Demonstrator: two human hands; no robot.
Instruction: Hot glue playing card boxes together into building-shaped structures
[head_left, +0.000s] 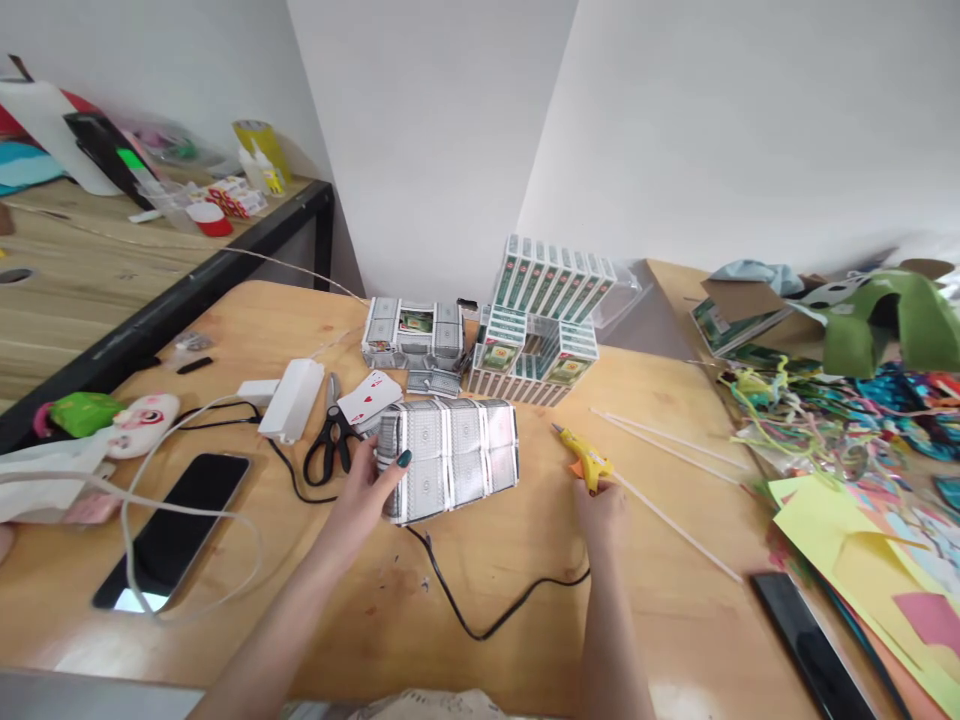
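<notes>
My left hand (375, 490) grips the left end of a box covered in grey-backed playing cards (457, 455), tilted above the table. Closed round a yellow hot glue gun (585, 455) is my right hand (602, 508), with a white glue stick (679, 527) trailing out of the gun's rear. Behind the held box stands another card-covered box (414, 335) with an opening in its top. Beside that one rises a stack of green-and-white card packs (536, 340). Loose playing cards (370, 397), an ace of hearts showing, lie near black-handled scissors (330, 440).
A black cord (480, 635) loops across the table in front of my hands. To the left are a phone (176, 530) and a white power strip (292, 400). Spare glue sticks (675, 445), yellow paper (840, 540) and a black phone-like slab (810, 645) lie on the right.
</notes>
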